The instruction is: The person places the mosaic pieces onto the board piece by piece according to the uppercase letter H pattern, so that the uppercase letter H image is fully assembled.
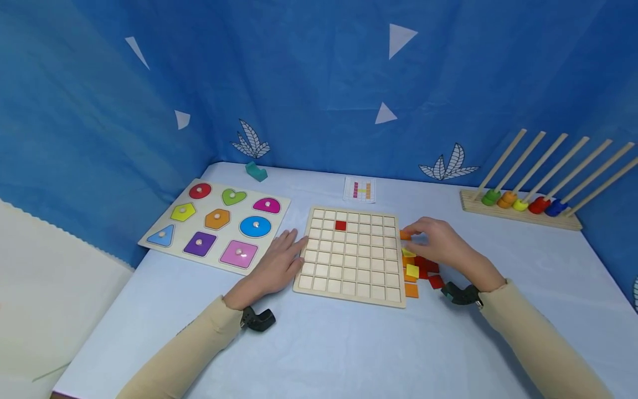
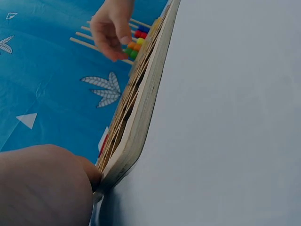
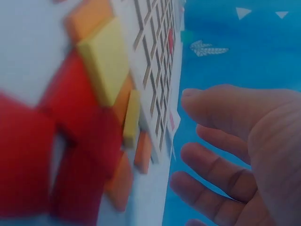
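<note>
A pale wooden grid board lies on the table, with one red square tile in a cell of its second row. Against its left edge my left hand rests with fingers extended, the thumb at the rim. My right hand hovers over the board's right edge. In the right wrist view its thumb and fingers are spread apart, loosely bent, with nothing between them. Below it lie several loose red, yellow and orange tiles; one orange tile sits by its fingertips.
Left of the board is a shape puzzle with knobbed pieces. A small pattern card lies behind the board, and a teal block at the back left. A wooden peg rack with coloured beads stands at the back right.
</note>
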Tool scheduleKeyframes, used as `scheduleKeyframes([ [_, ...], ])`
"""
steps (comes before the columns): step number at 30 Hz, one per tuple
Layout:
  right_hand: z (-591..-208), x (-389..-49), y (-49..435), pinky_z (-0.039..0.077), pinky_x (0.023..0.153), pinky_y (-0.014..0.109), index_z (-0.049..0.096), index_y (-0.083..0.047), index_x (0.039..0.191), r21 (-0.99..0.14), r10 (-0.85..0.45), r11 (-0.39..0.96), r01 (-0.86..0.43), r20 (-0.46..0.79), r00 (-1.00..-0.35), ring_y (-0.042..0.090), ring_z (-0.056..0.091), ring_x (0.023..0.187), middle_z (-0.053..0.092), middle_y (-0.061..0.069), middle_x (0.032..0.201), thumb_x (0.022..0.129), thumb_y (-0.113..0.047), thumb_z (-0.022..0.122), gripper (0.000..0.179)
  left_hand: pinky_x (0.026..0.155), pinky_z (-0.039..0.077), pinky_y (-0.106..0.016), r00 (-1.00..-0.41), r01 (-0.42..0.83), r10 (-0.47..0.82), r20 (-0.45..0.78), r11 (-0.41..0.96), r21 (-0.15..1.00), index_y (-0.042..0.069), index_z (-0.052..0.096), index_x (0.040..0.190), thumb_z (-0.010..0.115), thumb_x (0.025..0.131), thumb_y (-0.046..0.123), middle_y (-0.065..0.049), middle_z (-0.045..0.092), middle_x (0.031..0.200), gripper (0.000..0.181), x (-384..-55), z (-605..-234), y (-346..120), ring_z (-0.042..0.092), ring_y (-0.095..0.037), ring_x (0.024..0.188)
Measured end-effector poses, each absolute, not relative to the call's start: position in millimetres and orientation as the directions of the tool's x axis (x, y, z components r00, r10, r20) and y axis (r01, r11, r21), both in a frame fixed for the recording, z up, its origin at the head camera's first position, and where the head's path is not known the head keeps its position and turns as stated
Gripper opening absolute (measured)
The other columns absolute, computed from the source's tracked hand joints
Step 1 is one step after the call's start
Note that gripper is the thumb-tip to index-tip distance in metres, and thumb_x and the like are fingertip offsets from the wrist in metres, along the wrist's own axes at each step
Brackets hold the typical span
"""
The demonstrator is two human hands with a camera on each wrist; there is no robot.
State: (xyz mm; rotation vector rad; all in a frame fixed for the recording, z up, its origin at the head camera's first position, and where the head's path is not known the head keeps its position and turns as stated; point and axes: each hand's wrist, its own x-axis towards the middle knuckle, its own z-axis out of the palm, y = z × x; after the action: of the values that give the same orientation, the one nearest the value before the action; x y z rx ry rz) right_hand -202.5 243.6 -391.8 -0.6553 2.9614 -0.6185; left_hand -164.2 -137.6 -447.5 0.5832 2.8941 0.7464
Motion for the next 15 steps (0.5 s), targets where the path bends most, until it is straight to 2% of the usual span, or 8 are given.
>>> scheduleKeyframes([
  [7,-392.8,-186.2,264.0,0.061,0.084,0.049,0.074,0.000,0.117,-0.403,-0.408,0.832,-0.383,0.025,-0.913,0.029,0.066,0.096,0.073,0.014,0.106,0.083,-0.012,0.080,0.036,0.128,0.018,-0.059,-0.922,0.341,0.387,0.004,0.808,0.481,0.006,0.040,0.156,0.048,0.105,0.025,-0.023,0.026,0.167,0.055,-163.7,-447.5,-138.0,0.018,-0.043,0.158],
  [15,-396.6,-172.5,282.3,0.060,0.086,0.053,0.073,0.001,0.119,-0.394,-0.369,0.851,-0.346,0.020,-0.929,0.033,0.066,0.101,0.072,0.016,0.110,0.081,-0.013,0.083,0.042,0.128,0.017,-0.059,-0.922,0.338,0.387,-0.004,0.810,0.479,0.006,0.040,0.157,0.048,0.105,0.025,-0.023,0.025,0.167,0.055,-164.1,-446.9,-137.5,0.017,-0.042,0.158],
])
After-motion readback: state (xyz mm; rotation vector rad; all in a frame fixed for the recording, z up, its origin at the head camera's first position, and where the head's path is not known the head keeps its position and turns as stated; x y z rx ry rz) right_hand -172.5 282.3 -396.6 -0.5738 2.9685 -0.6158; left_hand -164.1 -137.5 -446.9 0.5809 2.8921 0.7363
